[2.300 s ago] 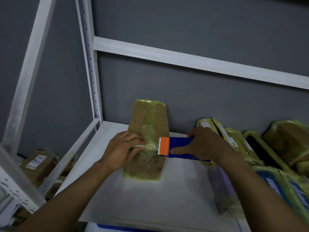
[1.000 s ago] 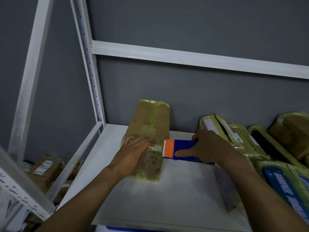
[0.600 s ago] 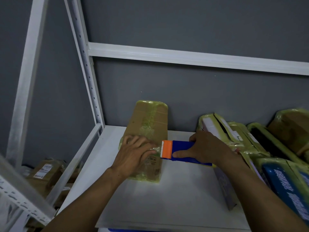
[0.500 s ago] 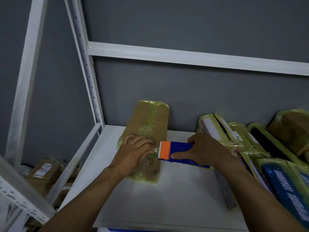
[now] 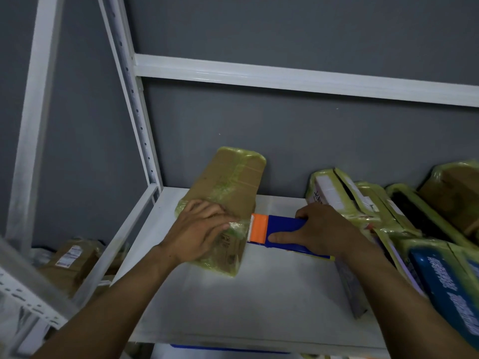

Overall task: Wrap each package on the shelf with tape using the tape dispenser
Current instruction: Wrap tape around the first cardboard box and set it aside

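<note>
A long brown cardboard package, wrapped in yellowish clear tape, lies on the white shelf with its far end against the grey wall. My left hand lies flat on its near half, fingers pressing the tape down. My right hand grips a blue tape dispenser with an orange toothed head. That head touches the package's right side, just beside my left fingertips.
Several taped packages lean in a row at the right of the shelf, right behind my right wrist. White uprights and a crossbar frame the shelf. More labelled boxes sit lower left, outside the rack.
The dispenser head has edged left against the package's side. My left hand stays pressed on the package, which has turned slightly. The camera has shifted a little.
</note>
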### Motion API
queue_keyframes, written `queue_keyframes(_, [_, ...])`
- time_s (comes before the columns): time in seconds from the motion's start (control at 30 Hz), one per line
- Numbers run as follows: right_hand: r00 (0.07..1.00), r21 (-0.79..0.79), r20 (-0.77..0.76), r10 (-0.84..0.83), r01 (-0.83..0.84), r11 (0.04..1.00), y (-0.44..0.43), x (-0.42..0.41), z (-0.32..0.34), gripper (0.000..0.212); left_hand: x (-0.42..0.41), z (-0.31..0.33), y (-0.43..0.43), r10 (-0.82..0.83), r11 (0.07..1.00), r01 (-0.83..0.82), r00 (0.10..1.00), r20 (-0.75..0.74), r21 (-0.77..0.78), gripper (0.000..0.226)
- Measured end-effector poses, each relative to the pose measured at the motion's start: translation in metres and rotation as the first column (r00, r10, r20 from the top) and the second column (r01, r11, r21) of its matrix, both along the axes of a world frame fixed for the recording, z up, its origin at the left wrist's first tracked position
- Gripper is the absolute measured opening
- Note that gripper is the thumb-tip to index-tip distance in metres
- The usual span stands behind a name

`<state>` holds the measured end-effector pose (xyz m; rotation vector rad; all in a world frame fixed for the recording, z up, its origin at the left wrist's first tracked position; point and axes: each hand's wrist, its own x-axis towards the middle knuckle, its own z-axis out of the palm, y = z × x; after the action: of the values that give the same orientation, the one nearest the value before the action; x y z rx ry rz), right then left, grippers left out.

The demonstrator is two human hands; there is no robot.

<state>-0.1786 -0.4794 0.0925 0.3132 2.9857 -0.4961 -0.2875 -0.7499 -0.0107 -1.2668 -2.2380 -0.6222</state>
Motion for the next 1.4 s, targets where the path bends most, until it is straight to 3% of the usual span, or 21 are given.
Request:
queue_keyframes(0.23, [1.000,-0.003,0.008,-0.006,0.006,1.000,-0.006,-0.004,-0.005,0.077,0.003,-0.006,0.010,0.117,0.992,-0.118,0.993,0.031,0.038,0.030])
queue_keyframes(0.4, [1.000,-0.051,-0.024,-0.002,0.001,0.999,-0.006,-0.001,-0.010,0.067,-0.007,-0.008,0.006,0.107,0.992,-0.110,0.993,0.050,0.055,0.041])
queue_keyframes(0.93, [0.995,-0.231,-0.076,-0.057,0.038,0.972,0.017,0.032,-0.014,0.058,-0.010,-0.005,-0.001,0.051,0.994,-0.062,0.992,0.118,0.095,0.032])
queue_keyframes(1.4, [0.993,-0.264,-0.070,-0.096,0.074,0.962,0.043,0.038,-0.033,0.071,-0.009,0.002,0.003,0.006,0.986,-0.037,0.983,0.186,0.162,0.037])
